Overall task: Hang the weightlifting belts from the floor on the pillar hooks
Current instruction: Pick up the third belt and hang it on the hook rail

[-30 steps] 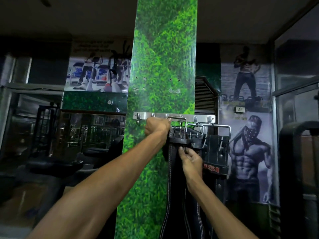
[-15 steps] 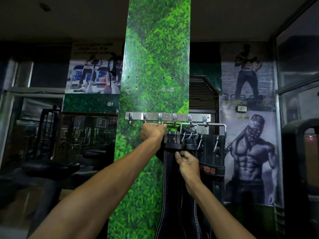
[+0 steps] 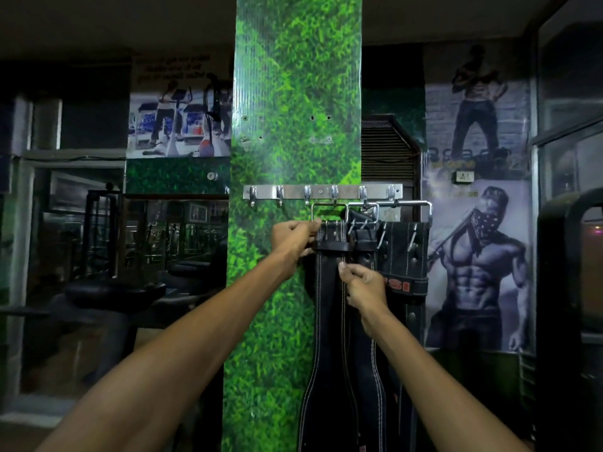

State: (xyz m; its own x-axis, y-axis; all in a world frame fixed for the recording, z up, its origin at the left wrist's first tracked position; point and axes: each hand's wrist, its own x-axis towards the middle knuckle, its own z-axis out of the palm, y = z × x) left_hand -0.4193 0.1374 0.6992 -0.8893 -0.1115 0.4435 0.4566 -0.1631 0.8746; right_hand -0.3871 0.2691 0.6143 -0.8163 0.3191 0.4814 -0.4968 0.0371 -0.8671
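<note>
A steel hook rail [image 3: 321,191] crosses the green grass-patterned pillar [image 3: 297,93]. A black leather weightlifting belt [image 3: 328,321] with white stitching hangs by its metal buckle [image 3: 329,211] from a middle hook. My left hand [image 3: 293,238] grips the belt's top left edge just under the buckle. My right hand [image 3: 363,285] pinches the strap a little lower on its right side. Two more black belts [image 3: 404,249] hang from the hooks to the right, one with red lettering.
The three left hooks [image 3: 280,194] on the rail are bare. Gym machines and a padded bench [image 3: 114,290] stand in the dark to the left. A wall with posters [image 3: 476,262] lies right of the pillar, and a dark machine frame [image 3: 561,288] stands at the far right.
My left hand has dropped from the hook rail to the belt's top edge, leaving the buckle hanging on the hook. My right hand has slid slightly lower on the strap.
</note>
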